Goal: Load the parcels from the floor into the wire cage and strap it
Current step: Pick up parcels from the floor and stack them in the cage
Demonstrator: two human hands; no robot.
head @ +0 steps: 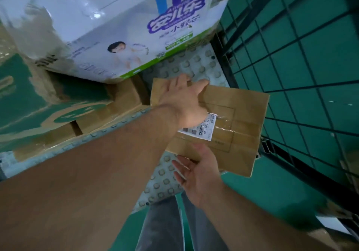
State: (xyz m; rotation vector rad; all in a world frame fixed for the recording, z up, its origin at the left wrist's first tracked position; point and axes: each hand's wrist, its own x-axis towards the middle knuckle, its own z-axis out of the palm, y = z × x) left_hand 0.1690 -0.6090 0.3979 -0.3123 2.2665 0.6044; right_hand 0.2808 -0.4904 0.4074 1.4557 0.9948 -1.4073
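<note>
— Wire cage (pixel 291 60): where is its mesh wall?
— Right of the fingers; its studded floor (pixel 196 66) lies beneath them.
— The white pack (pixel 116 27)?
— Beyond the fingers, over brown boxes (pixel 120 99).
— The parcel (pixel 233 118)?
— Flat cardboard, held between both hands. The left hand (pixel 180 99) has its fingers curled over the far edge; the right hand (pixel 196 173) pinches the near edge. A white label (pixel 198 129) lies beside the left wrist.

The white shipping label (pixel 200 128) on the brown parcel (pixel 233 114) bore a barcode and digits resembling 771 001 87; its small print was too blurred to read. Beyond the parcel, a white pack (pixel 108 27) carried purple characters 安儿乐, with 小轻芯 beneath. Left of the parcel, pale lettering on a green carton (pixel 29 103) was illegible.
</note>
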